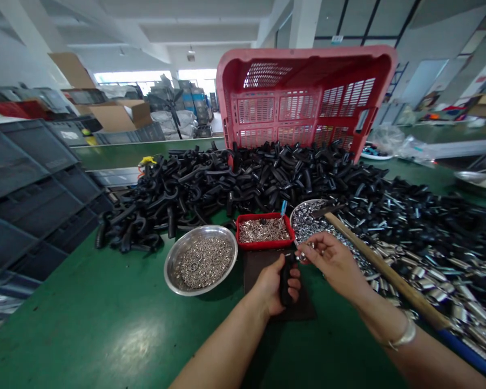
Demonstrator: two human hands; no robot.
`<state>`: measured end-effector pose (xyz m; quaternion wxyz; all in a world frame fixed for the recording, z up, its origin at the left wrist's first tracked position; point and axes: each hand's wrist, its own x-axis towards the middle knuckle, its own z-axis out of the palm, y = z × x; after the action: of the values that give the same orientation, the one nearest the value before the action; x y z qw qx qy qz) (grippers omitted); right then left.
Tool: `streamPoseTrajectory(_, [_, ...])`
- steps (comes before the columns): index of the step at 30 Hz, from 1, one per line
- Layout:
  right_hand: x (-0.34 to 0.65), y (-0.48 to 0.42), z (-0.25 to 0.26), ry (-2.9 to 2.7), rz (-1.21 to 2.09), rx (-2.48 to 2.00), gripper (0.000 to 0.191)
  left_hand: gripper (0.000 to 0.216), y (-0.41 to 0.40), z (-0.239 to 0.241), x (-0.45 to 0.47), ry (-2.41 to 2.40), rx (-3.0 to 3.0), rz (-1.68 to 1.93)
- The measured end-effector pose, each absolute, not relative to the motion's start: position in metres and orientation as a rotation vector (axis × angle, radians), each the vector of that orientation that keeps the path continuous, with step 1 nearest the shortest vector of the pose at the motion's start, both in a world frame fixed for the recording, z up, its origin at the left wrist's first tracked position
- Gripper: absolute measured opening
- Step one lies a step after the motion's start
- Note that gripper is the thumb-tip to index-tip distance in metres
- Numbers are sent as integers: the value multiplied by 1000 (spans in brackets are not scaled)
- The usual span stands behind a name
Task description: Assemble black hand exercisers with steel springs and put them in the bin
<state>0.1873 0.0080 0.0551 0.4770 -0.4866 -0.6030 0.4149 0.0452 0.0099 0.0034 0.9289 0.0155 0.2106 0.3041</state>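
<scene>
My left hand (267, 289) is wrapped round a black plastic handle (285, 283), held upright above a dark mat (252, 267). At the top of the handle, the fingertips of my right hand (335, 262) pinch a small shiny metal piece (303, 255), perhaps a ring; its exact shape is partly hidden. Just beyond my hands sits a red tray (263, 246) of small metal pins or screws, with a blue-handled tool (283, 208) standing in it. Left of the mat is a steel bowl (169, 278) full of small metal parts. Behind my right hand lies a plate (295, 210) of shiny rings.
A long wooden-handled hammer (372, 254) lies across the plate and metal parts at right. Black curved handles (202, 178) are heaped along the back, below a tipped red plastic basket (308, 53). Grey crates (20, 162) stand at the left table edge.
</scene>
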Motion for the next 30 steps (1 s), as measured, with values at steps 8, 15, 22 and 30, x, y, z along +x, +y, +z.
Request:
streamPoseTrajectory(8, [183, 12, 46, -1624, 834, -1293, 23, 32, 8, 1, 45, 412, 69, 594])
streamPoseTrajectory(15, [181, 20, 44, -1512, 1122, -1378, 34, 26, 6, -2, 44, 458, 342, 568])
streamPoseTrajectory(22, [200, 33, 38, -1708, 1032, -1555, 40, 42, 8, 1, 38, 331, 235, 442])
streamPoseTrajectory(30, [290, 53, 40, -2440, -52, -1715, 20, 35, 16, -5, 37, 328, -49, 633])
